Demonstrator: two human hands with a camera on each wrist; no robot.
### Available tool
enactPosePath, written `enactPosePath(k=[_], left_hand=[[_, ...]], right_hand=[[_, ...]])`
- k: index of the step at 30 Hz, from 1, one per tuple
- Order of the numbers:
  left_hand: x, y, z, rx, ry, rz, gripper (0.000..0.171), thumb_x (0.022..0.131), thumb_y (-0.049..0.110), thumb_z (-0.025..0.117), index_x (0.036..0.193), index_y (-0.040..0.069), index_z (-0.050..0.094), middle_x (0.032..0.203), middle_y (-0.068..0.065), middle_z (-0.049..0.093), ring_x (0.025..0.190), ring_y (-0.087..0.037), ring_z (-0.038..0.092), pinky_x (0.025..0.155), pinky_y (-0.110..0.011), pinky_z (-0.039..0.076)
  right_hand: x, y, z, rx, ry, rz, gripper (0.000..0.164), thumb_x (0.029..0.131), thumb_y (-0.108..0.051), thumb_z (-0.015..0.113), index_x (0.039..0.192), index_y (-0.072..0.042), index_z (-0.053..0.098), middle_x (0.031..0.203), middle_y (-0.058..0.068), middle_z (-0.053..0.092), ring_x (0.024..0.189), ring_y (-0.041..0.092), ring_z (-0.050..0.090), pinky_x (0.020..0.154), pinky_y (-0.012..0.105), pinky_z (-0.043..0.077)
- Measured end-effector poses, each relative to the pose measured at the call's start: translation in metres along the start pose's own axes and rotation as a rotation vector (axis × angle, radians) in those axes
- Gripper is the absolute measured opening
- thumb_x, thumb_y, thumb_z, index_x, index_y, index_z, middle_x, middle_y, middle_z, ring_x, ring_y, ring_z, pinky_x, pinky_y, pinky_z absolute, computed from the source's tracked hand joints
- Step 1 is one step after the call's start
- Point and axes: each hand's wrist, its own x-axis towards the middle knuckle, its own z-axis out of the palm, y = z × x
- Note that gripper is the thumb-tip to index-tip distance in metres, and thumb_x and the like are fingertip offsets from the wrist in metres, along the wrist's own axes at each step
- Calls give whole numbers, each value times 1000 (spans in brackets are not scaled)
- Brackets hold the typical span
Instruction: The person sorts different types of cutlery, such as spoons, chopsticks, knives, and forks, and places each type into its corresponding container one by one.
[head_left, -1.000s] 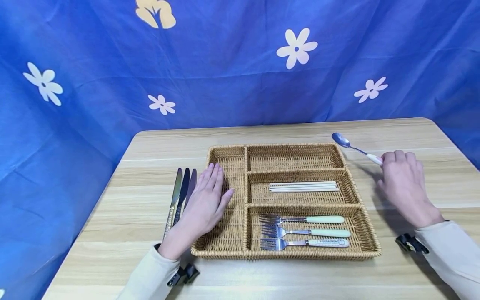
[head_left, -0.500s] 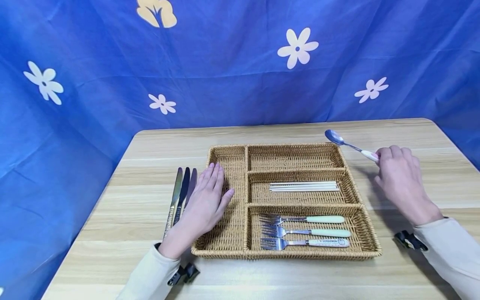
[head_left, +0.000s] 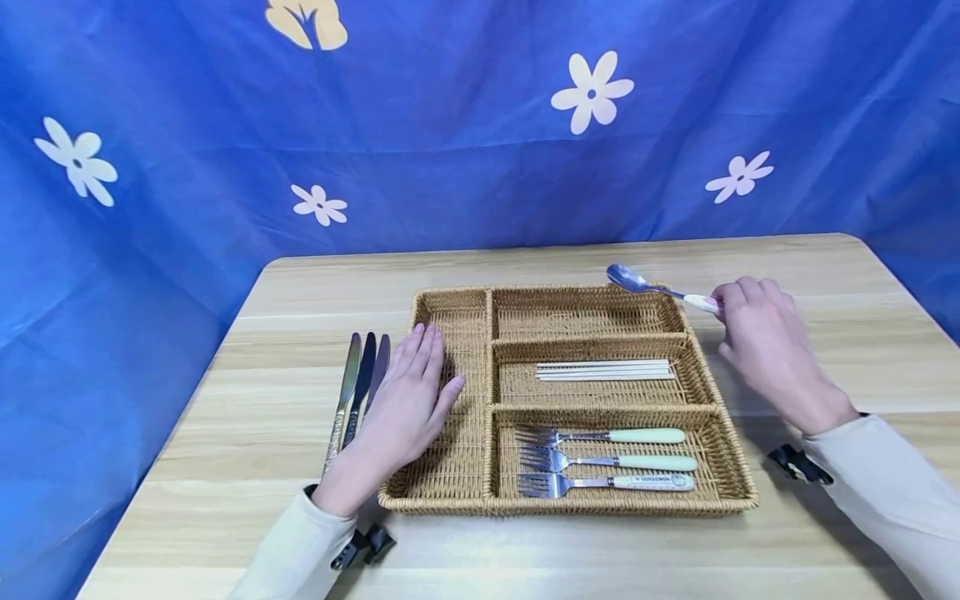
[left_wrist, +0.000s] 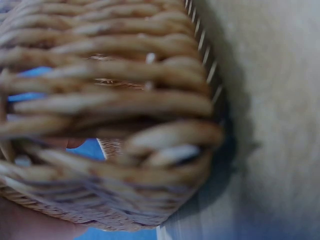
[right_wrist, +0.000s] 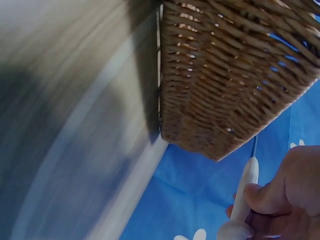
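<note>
My right hand (head_left: 768,350) pinches the white handle of a metal spoon (head_left: 628,279), whose bowl points left over the far right corner of the wicker tray (head_left: 487,503). In the right wrist view the thumb presses on the spoon handle (right_wrist: 245,187), beside the tray's woven wall (right_wrist: 215,90). With straight fingers, my left hand (head_left: 401,408) rests across the tray's left rim, fingertips over the long left compartment. Three white chopsticks or so (head_left: 604,370) lie in the middle right compartment. Below them, three forks (head_left: 600,462) lie side by side in the front compartment.
Three table knives (head_left: 352,387) lie on the wooden table (head_left: 247,433) left of the tray, partly hidden by the left hand and forearm. A blue cloth (head_left: 450,125) with white flowers hangs behind the table.
My right hand has moved left and away from me with the spoon, bringing its bowl from beside the tray to over its far right corner. The left hand has stayed on the rim.
</note>
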Motion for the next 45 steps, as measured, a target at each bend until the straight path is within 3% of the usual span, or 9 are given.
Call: enactPosePath(k=[8, 30, 45], left_hand=[[-2, -4, -1, 2, 3, -6, 68, 105, 40, 34, 146, -13, 23, 154, -28, 19, 146, -38, 11, 120, -47, 9], [0, -3, 0, 8, 11, 2, 68, 105, 41, 33, 146, -13, 23, 154, -28, 19, 146, -38, 11, 119, -48, 10], [0, 0, 0, 1, 11, 4, 67, 104, 39, 36, 146, -13, 24, 154, -28, 20, 145, -38, 12, 119, -48, 11]], right_hand=[[13, -13, 2, 14, -26, -80, 39, 67, 15, 69, 104, 13, 58, 92, 25, 59, 85, 39, 50, 76, 51, 44], [34, -39, 10, 22, -83, -182, 43, 59, 16, 70, 100, 9, 61, 93, 21, 61, 87, 37, 53, 80, 52, 48], [41, -45, 24, 13, -58, -256, 38, 59, 18, 65, 95, 7, 64, 87, 18, 62, 80, 33, 54, 70, 45, 49]])
